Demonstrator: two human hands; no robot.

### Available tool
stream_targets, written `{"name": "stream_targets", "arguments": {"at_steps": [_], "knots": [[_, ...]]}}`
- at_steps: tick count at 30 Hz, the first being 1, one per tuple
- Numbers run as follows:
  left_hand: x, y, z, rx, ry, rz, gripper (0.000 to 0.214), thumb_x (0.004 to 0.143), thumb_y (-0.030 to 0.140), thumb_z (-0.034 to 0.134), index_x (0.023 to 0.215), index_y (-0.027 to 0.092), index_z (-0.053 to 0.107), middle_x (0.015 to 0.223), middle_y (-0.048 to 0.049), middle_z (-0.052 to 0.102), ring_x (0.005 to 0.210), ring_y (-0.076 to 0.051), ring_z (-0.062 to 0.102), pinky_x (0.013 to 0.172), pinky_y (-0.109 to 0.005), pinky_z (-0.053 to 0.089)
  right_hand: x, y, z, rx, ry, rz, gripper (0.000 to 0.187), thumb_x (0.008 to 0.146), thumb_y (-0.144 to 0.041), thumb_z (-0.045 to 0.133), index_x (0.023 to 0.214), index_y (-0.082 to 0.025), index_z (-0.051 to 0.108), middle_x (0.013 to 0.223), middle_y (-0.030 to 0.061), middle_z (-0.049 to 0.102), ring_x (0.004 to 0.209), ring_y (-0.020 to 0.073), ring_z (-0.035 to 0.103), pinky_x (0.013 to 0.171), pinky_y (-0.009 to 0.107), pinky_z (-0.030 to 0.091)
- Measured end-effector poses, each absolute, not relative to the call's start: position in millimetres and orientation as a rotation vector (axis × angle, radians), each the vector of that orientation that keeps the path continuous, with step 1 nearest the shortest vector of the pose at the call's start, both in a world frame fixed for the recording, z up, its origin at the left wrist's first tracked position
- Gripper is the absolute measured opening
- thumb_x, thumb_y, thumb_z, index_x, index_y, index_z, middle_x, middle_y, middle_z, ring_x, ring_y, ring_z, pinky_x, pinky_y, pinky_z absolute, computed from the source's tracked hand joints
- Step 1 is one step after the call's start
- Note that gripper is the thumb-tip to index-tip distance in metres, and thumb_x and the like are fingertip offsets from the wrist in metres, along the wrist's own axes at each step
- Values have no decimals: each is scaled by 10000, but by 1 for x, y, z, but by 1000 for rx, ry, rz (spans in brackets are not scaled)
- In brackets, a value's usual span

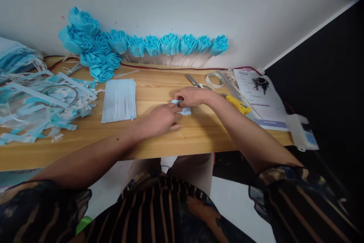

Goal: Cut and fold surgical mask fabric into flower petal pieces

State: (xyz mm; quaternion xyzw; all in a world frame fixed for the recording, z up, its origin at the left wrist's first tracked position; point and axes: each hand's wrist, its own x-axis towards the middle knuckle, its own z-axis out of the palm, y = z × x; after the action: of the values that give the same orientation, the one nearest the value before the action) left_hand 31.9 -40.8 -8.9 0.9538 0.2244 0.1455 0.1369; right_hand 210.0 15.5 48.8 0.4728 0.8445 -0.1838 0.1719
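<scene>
A small folded piece of light blue face-mask fabric (186, 111) lies on the wooden table, mostly covered by my fingers. My left hand (163, 119) rests at its left side, fingertips pressed on the fabric and thumb toward the table's front edge. Coming in from the right, my right hand (191, 97) has its fingers curled down and pinched on the fabric's upper edge. The two hands' fingertips nearly meet. A flat stack of pleated light blue face masks (118, 101) lies left of my left hand. Just behind my right hand are scissors (193, 80), their handles partly hidden.
Blue fabric flowers (170, 44) on sticks lean along the wall. Cut strips and scraps (48, 99) heap at the left, below more masks (17, 55). A tape roll (215, 80), yellow glue gun (238, 104), printed sheet (264, 101), keys (260, 83) and white power strip (302, 132) sit right.
</scene>
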Motion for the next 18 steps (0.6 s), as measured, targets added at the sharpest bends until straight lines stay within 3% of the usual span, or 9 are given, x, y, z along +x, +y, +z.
{"name": "stream_targets", "arguments": {"at_steps": [5,8,10,11,14,16,18], "knots": [[27,-24,-14,2265,722,660,253,916,348,577,769,190,710,757,-25,709,733,-165,638,702,-283,471,222,4,43,1480,2539,-447,137,790,-243,662,906,-180,699,909,61,722,772,191,583,632,291,312],[26,-13,-17,1965,900,819,273,888,383,592,730,176,674,697,-11,663,675,-144,585,636,-268,433,233,-1,36,1628,2587,-652,162,737,-217,654,890,-173,685,841,41,709,751,184,583,656,286,346],[26,-7,-19,1784,970,1001,220,826,387,672,860,169,683,831,-32,689,757,-152,609,682,-272,466,239,-2,30,1725,2674,-927,159,710,-205,637,865,-177,657,821,21,694,747,172,582,679,280,381],[26,-5,-20,1704,971,1071,293,784,387,723,975,170,679,927,-49,697,813,-160,626,722,-281,490,240,-3,27,1780,2718,-1101,151,708,-216,632,855,-182,637,807,10,681,738,165,577,683,279,394],[29,-1,-24,1543,881,1129,737,664,384,841,1314,192,552,1132,-98,680,956,-199,657,821,-329,535,237,-4,16,1918,2803,-1611,190,731,-320,660,860,-201,586,773,-21,624,707,144,552,680,277,418],[30,0,-27,1499,839,1087,877,645,371,857,1410,190,469,1096,-99,693,951,-217,671,817,-351,551,230,-4,7,1981,2841,-1831,242,721,-369,694,844,-212,557,765,-34,598,702,138,545,675,274,424],[29,2,-29,1480,878,1067,805,682,330,821,1394,171,480,998,-78,710,868,-210,681,773,-352,560,221,-3,-4,1979,2850,-2000,279,706,-389,719,830,-216,538,774,-34,605,717,138,556,689,276,441]]}}
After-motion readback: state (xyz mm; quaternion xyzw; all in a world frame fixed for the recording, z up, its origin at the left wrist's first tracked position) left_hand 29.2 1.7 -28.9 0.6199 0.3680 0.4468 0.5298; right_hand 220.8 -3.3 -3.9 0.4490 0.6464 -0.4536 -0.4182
